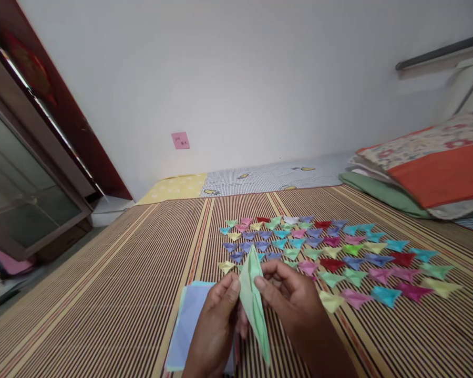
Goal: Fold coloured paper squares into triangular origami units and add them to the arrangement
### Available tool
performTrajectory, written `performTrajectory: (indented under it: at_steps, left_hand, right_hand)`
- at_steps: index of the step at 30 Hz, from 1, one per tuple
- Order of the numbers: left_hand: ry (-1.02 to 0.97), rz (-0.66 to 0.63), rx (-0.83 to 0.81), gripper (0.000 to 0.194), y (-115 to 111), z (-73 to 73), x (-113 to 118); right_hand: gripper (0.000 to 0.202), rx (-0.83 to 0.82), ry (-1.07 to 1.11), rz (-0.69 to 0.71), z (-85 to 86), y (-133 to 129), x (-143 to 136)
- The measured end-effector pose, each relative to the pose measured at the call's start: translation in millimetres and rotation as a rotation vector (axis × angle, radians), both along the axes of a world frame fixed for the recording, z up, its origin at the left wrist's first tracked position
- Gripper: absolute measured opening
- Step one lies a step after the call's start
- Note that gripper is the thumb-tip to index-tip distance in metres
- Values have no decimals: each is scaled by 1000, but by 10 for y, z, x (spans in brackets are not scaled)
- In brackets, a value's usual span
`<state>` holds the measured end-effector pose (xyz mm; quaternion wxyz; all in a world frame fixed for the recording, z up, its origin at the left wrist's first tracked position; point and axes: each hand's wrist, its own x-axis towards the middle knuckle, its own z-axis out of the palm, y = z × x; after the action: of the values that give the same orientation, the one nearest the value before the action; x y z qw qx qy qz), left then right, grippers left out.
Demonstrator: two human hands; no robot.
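A light green folded paper [252, 304], long and pointed at both ends, is held up between my two hands over the striped mat. My left hand [218, 320] pinches its left edge with the thumb in front. On the other side my right hand [289, 294] grips the right edge, thumb pressed near an open fold. Beneath my left hand lies a stack of square paper sheets [187, 320], blue-violet on top with light green edges showing. Beyond my hands, several rows of small folded paper shapes [331, 264] in many colours spread across the mat.
The striped mat [122, 273] reaches back to a checked cloth [256, 178] along the white wall. Folded bedding [437, 168] is piled at the right. A pink note [180, 140] sticks to the wall. A glass-panelled cabinet [23, 173] stands at the left.
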<state>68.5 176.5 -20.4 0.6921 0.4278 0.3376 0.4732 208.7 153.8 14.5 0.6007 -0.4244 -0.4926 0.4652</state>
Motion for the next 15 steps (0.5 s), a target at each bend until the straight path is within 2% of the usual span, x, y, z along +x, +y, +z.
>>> performTrajectory:
  at_steps: [5,10,15]
  left_hand:
    - [161,98,100,40,25,-4,-71]
    - [277,169,185,43,29,89,-148]
    - [272,146,194,43,13,75,-177]
  right_hand:
    - [19,-34,-23,-27,-25,9,5]
    - [16,-49,-73,-36,-58,25,-10]
    - [20,-45,-49,-5,-56,24,-25]
